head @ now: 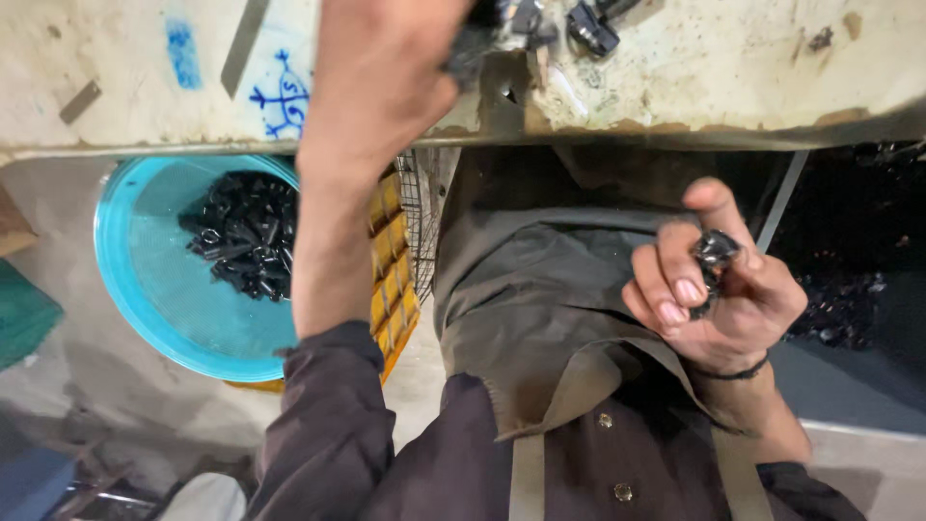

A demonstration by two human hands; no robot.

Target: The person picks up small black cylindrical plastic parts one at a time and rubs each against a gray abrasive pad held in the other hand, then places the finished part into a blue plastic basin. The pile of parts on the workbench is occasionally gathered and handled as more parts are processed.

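Left hand: the left hand (pixel 386 72) reaches up onto the worn, stained workbench (pixel 733 68), its back to the camera. Its fingers are hidden behind the hand, so how far they are spread cannot be told. The fingertips meet a cluster of small black parts (pixel 502 24) at the top edge of the view.

Right hand: the right hand (pixel 719 289) is raised in front of the person's chest, palm turned inward. Its fingers (pixel 675 289) are curled in and pinched, with the thumb, around a small black part (pixel 714 253).

Black part: small, dark and glossy, held at the fingertips, well clear of the bench.

Below the bench, left: a turquoise basin (pixel 154 289) on the floor, holding a heap of similar black pieces (pixel 246 236).

Beside the basin: a yellow crate (pixel 394 280) and a strip of wire mesh (pixel 417 207), partly hidden by the left forearm.
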